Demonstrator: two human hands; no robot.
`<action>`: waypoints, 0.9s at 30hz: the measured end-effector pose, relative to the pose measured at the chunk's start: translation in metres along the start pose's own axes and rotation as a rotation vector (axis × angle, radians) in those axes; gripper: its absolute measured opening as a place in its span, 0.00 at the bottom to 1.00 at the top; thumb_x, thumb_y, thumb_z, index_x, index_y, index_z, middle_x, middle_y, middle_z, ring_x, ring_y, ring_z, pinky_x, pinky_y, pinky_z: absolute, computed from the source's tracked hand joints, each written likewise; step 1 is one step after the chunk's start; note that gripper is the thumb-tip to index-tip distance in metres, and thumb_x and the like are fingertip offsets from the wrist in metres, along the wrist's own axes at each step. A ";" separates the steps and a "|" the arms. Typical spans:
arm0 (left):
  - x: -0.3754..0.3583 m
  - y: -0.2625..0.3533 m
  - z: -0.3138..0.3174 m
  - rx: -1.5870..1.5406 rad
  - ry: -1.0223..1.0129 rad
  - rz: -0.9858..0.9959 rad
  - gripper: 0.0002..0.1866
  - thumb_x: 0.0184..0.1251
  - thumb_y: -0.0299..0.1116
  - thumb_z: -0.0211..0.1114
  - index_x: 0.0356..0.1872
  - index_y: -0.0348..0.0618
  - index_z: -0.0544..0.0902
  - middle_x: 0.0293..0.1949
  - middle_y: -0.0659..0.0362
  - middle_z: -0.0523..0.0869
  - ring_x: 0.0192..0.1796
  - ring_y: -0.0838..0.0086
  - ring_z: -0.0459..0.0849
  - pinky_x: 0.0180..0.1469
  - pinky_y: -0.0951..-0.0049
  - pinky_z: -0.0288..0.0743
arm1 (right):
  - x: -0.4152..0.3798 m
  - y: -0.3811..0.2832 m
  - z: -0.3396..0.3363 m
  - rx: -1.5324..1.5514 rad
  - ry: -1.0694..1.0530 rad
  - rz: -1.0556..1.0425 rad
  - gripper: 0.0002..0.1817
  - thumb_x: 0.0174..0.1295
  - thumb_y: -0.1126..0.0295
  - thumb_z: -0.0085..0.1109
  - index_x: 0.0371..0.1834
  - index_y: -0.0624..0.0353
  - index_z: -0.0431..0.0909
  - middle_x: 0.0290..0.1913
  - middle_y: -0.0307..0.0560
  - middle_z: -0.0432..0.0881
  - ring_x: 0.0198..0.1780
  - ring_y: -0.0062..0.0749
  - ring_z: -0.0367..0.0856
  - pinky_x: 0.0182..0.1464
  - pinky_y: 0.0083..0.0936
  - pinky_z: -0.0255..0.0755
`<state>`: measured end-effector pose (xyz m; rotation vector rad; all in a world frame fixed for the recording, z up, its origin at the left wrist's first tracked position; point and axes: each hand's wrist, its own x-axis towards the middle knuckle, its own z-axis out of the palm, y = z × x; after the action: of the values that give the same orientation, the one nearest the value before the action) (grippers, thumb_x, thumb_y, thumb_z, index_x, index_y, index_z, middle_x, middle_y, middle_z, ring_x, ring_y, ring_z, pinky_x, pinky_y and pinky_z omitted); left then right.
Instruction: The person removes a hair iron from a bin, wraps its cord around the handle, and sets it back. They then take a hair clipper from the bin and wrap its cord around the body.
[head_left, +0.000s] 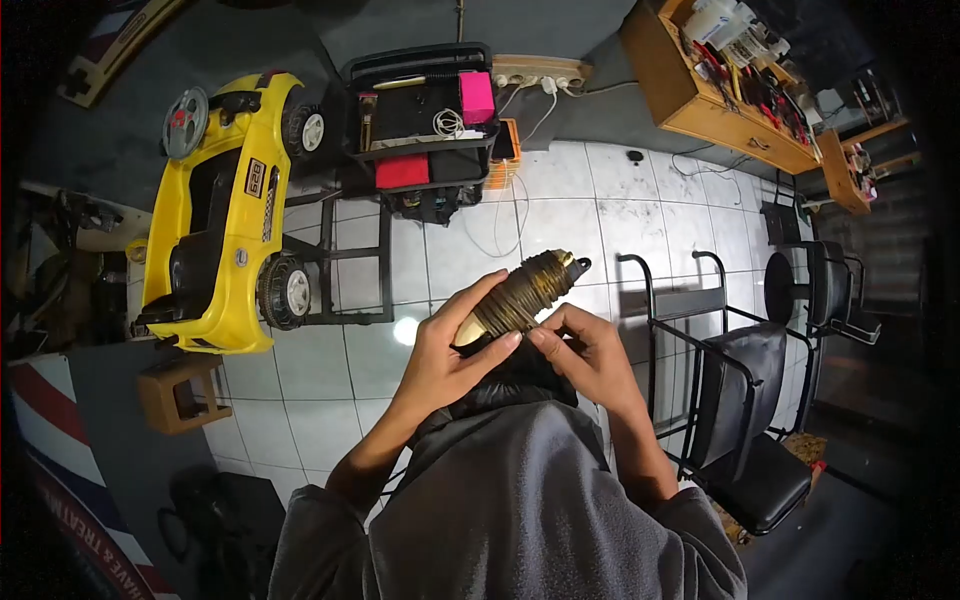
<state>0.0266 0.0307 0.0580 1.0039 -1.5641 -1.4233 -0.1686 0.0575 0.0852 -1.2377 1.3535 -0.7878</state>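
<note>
In front of my chest, I hold a cord-wrapped device [528,292] with a cream and gold body, tilted up to the right. Dark brownish cord is wound round most of it in many close turns, so its exact kind is hard to make out. From its upper right end sticks out a small black loop [584,265]. My left hand [455,345] is closed around the lower left end, thumb along the near side. At the lower right side, my right hand [585,355] pinches the cord between thumb and fingers.
A yellow toy car [215,220] stands at left on a black frame. Behind is a black trolley [420,145] with tools. Black-framed chairs [740,400] stand at right, and a wooden cabinet [730,125] holds tools at upper right. White tiles [560,215] cover the floor.
</note>
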 end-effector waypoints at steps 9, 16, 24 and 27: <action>0.010 0.004 -0.009 -0.616 0.150 -0.196 0.29 0.69 0.41 0.60 0.65 0.35 0.67 0.40 0.55 0.81 0.27 0.76 0.77 0.26 0.78 0.69 | -0.019 0.005 -0.019 -0.053 -0.118 -0.069 0.17 0.71 0.64 0.52 0.28 0.65 0.76 0.21 0.43 0.74 0.25 0.22 0.68 0.30 0.23 0.66; 0.003 -0.017 -0.028 -0.911 0.107 -0.435 0.22 0.72 0.48 0.54 0.52 0.37 0.72 0.36 0.56 0.79 0.24 0.73 0.75 0.23 0.77 0.64 | -0.015 0.031 -0.034 -0.196 -0.069 -0.031 0.17 0.70 0.62 0.52 0.31 0.65 0.79 0.23 0.47 0.77 0.25 0.25 0.71 0.31 0.24 0.67; -0.002 -0.014 -0.019 -1.040 -0.087 -0.671 0.35 0.72 0.57 0.44 0.64 0.32 0.65 0.52 0.39 0.78 0.19 0.77 0.72 0.18 0.79 0.62 | 0.009 0.085 -0.012 -0.116 -0.054 -0.136 0.15 0.71 0.64 0.51 0.34 0.66 0.79 0.26 0.49 0.79 0.30 0.29 0.76 0.38 0.25 0.71; -0.004 -0.017 -0.017 -1.042 -0.361 -0.623 0.35 0.72 0.56 0.46 0.63 0.31 0.66 0.49 0.40 0.80 0.17 0.76 0.73 0.15 0.79 0.62 | 0.024 0.092 -0.003 -0.049 -0.124 -0.204 0.11 0.68 0.68 0.54 0.37 0.66 0.79 0.31 0.50 0.82 0.37 0.32 0.82 0.44 0.27 0.73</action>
<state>0.0446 0.0270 0.0422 0.5836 -0.4762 -2.5484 -0.1902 0.0559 -0.0075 -1.4556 1.1647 -0.8088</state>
